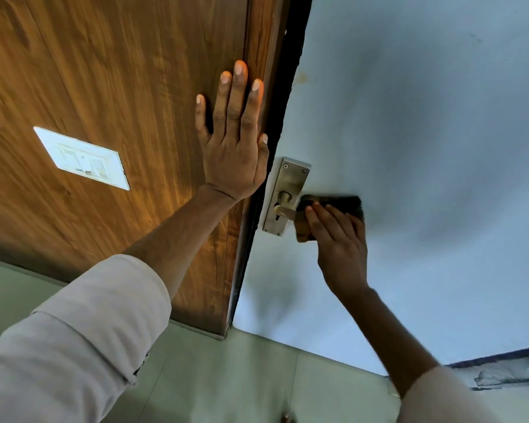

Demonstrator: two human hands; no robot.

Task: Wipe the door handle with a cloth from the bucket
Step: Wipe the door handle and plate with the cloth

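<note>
Right now your left hand [234, 151] lies flat against the wood-grain panel [110, 96] beside the door's edge, palm down, with the fingers [239, 96] straight and only slightly spread and the thumb tucked along the dark gap by the frame. It holds nothing. A white switch plate [81, 157] sits on the same wooden surface, well to the left of that hand. Your right hand [338, 242] is on the pale blue-grey door [425, 132], gripping a dark cloth [330, 206] that is bunched over the lever of the door handle [287, 210]. The fingers of that hand are held close together and curl over the top of the cloth, pressing it onto the lever, so most of the lever is hidden. Only the handle's round neck and the start of the lever show, standing out from the brushed metal backplate [286, 195] with its keyhole just below. The cloth is blurred. Both forearms are bare below rolled pale sleeves [83, 325], and a light tiled floor [226, 383] shows beneath the door.
</note>
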